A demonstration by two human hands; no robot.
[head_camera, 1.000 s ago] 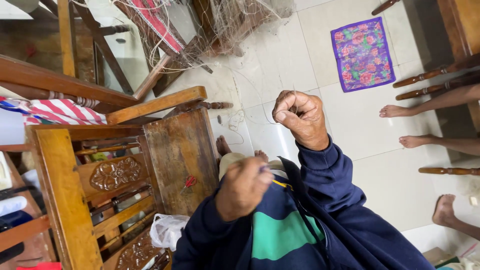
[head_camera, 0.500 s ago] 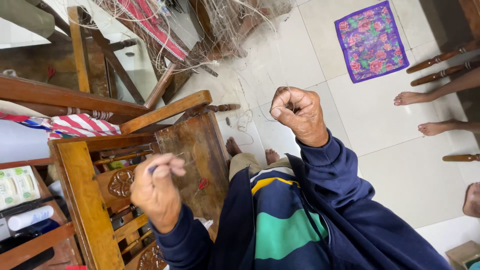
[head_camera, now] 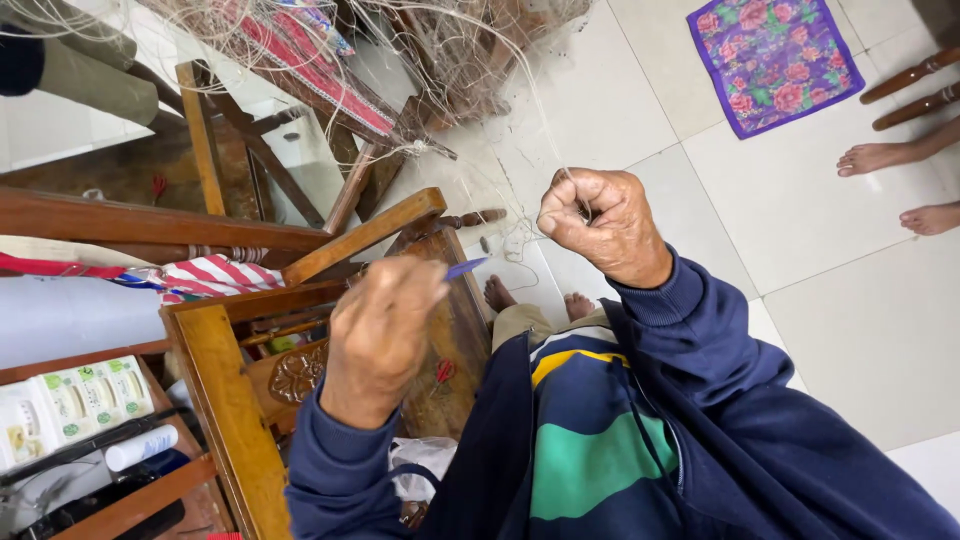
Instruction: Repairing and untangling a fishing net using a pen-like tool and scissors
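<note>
Pinching pale net thread (head_camera: pixel 545 130) taut in my closed right hand (head_camera: pixel 600 225), my fisted left hand (head_camera: pixel 385 330) grips a blue needle (head_camera: pixel 465 267) ready beside it.

A slim blue netting needle (head_camera: pixel 464 267) sticks out of the left hand (head_camera: pixel 385 330), its pointed tip aimed up and to the right, toward the right hand (head_camera: pixel 600 225). Pale thin twine (head_camera: pixel 540 130) runs taut from the closed right fist up to a tangled off-white fishing net (head_camera: pixel 420 50), which is heaped over wooden furniture, with loose loops hanging below the fist.
</note>
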